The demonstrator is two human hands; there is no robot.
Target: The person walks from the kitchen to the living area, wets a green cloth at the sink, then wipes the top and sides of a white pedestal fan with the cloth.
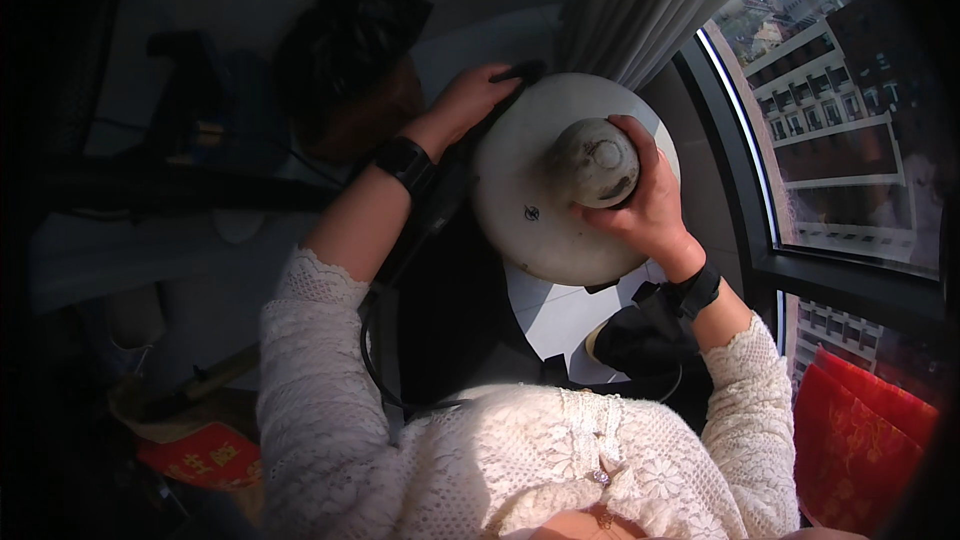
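Before me is a large off-white round disc [510, 165], with a small dark emblem on its face. A bulbous white knob [600, 157] with dark stains rises from it towards me. My right hand [649, 191] curls around the knob's right side, thumb below and fingers above. At the disc's upper left edge, my left hand [480, 94] grips a dark object [529, 73]. Shadow hides that object's full shape, and whether it touches the disc is unclear.
A grey curtain [637, 7] hangs beyond the disc, beside a dark-framed window [847, 165] on the right. A knotted black bag [360, 37] stands upper left. Red patterned fabric or paper [862, 442] is lower right. A red-and-tan bag [202, 454] bearing writing lies lower left.
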